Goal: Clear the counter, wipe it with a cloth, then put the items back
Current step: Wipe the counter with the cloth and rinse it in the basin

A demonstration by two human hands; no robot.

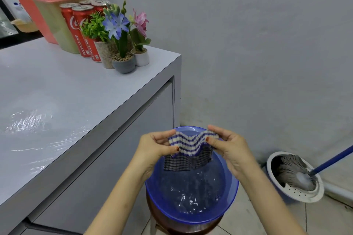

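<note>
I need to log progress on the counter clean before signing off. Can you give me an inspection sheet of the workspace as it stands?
Surface: the counter shows wet streaks at its front left.
Job's things: a striped cloth is held spread over a blue basin of water, which sits on a brown stool. Red cans, three flower pots and a pink-lidded container are grouped at the counter's back corner.
Clutter: a mop rests in a white bucket on the floor to the right.
Grippers: the left hand and right hand each pinch the cloth's top edge with the fingers.
Cables: nothing seen.
Surroundings: grey wall, tiled floor.
</note>
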